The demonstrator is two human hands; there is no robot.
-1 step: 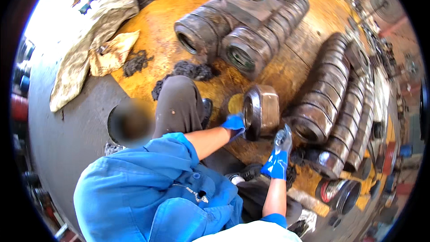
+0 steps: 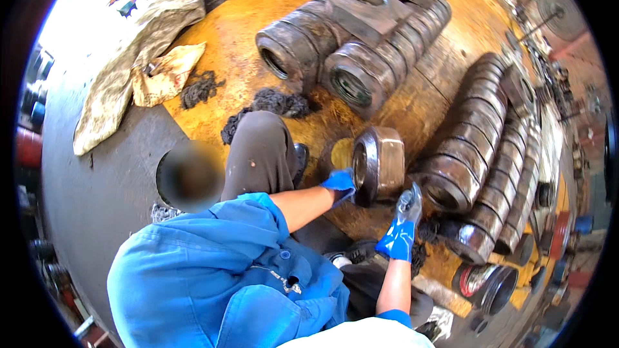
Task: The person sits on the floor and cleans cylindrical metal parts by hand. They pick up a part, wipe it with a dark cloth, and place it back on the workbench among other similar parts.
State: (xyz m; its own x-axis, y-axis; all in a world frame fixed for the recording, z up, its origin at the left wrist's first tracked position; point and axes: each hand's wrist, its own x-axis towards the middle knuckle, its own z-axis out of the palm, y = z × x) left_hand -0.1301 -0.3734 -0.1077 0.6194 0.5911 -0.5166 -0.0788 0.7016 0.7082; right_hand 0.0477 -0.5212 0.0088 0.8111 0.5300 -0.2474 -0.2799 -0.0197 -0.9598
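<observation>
A thick, oily metal ring (image 2: 389, 164) with flat-sided outer faces and a round bore stands on edge in front of me. My left hand (image 2: 340, 183), in a blue glove, grips the ring's left rim; part of its fingers is hidden there. Close to the ring's lower right side is my right hand (image 2: 406, 209), gloved in blue with a dark, wet-looking shine. Its fingers are stretched out close together, and I see nothing held in them.
Rows of similar rings (image 2: 467, 135) lie to the right, and a stack (image 2: 361, 77) lies farther ahead. Dark rags (image 2: 280, 102) and a stained cloth (image 2: 169, 76) are on the yellow floor. A round can (image 2: 493, 287) and a wooden block (image 2: 445, 293) sit at lower right.
The whole view has shifted slightly. My hands and the ring keep nearly the same places relative to each other.
</observation>
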